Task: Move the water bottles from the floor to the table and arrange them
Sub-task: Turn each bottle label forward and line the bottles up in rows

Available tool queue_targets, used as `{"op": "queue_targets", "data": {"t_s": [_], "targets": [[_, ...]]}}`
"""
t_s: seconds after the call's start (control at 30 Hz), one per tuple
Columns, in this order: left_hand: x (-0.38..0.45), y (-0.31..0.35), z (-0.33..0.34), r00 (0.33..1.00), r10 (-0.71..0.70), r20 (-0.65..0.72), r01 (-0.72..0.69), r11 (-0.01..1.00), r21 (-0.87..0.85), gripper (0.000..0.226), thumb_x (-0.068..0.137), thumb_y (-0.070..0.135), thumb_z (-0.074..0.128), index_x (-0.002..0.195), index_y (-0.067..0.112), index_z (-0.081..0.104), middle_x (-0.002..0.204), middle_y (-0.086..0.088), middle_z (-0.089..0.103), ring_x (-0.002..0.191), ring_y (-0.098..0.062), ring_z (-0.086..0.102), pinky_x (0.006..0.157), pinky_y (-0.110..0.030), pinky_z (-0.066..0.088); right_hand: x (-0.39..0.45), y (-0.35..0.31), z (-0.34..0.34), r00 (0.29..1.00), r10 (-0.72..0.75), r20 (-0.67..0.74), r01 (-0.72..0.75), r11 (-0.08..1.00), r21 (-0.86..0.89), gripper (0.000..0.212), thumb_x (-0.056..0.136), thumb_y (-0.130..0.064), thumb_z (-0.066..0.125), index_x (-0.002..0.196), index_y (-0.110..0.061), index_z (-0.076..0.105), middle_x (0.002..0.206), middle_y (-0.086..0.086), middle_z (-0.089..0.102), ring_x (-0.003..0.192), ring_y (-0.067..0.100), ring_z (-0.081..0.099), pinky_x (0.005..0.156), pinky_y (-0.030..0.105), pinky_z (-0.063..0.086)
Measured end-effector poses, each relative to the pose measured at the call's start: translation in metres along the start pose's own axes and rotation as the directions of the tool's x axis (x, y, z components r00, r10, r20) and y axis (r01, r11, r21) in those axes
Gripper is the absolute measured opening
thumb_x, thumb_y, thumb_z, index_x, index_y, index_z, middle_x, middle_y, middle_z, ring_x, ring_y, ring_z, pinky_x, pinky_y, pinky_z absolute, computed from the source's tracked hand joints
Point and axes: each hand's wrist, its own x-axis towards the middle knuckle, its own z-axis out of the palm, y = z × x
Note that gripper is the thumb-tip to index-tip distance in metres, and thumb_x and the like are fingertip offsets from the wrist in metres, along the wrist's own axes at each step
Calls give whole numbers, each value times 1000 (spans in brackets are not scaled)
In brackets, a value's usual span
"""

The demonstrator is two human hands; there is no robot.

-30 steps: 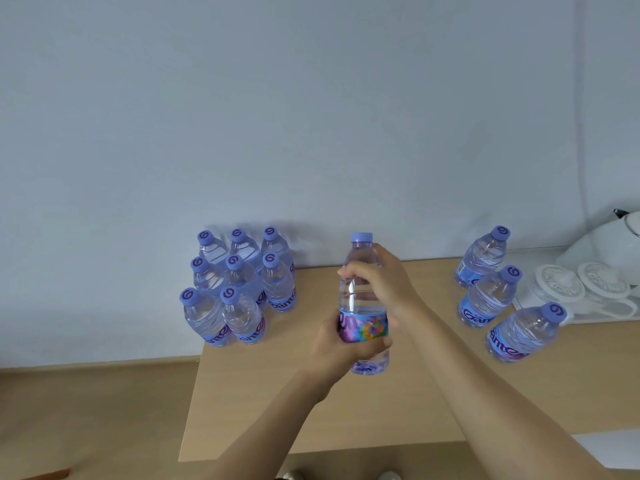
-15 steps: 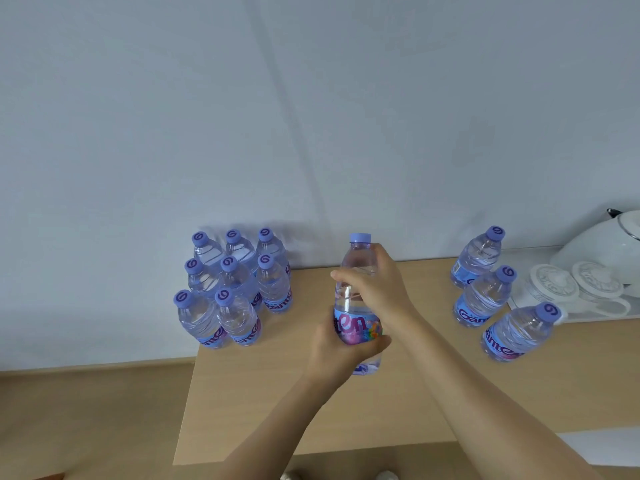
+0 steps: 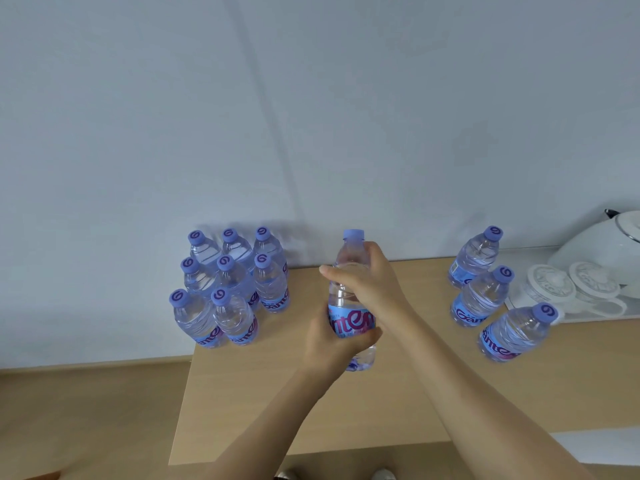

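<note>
A light wooden table point(image 3: 398, 403) carries eight clear plastic purple-capped water bottles point(image 3: 235, 289) at ten o'clock and three more point(image 3: 485, 296) at three o'clock. A twelfth bottle point(image 3: 351, 299) stands upright at centre, left hand point(image 3: 332, 344) fingers wrapped round its label, right hand point(image 3: 367, 282) fingers curled round its shoulder.

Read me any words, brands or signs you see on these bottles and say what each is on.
"nte", part of a word, on the label of the held bottle, gripped by both hands.
"Gante", partly cut off, on the nearest right bottle and the front left bottles.
A swirl sign, no letters, on each purple cap.
Smaller label print is too blurred to read.
</note>
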Motion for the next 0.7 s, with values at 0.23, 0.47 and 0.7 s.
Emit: {"op": "queue_targets", "data": {"t_s": [0.23,0.47,0.7], "targets": [[0,1,-13,980,-75,184,82,996,-32,43,68,13,86,104,12,63,91,-5,71,82,-15,69,71,-25,55,-1,-3,-8,998,40,41,-46,982,183,29,70,-10,76,94,-12,59,74,0,68,64,17,67,59,30,54],[-2,-4,-18,983,-92,159,103,992,-67,56,55,26,85,103,11,62,87,-4,70,78,-16,69,69,-26,54,-2,-3,-9,989,1,151,-23,989,146,36,76,-21,78,104,-12,58,87,3,70,73,19,70,64,30,55],[-4,-8,-19,993,-81,87,83,996,-20,49,69,9,85,109,12,57,93,-5,71,81,-15,70,70,-23,55,4,-1,2,995,-23,101,16,997,73,32,73,-13,77,99,-7,58,83,5,68,71,20,69,72,39,59]]}}
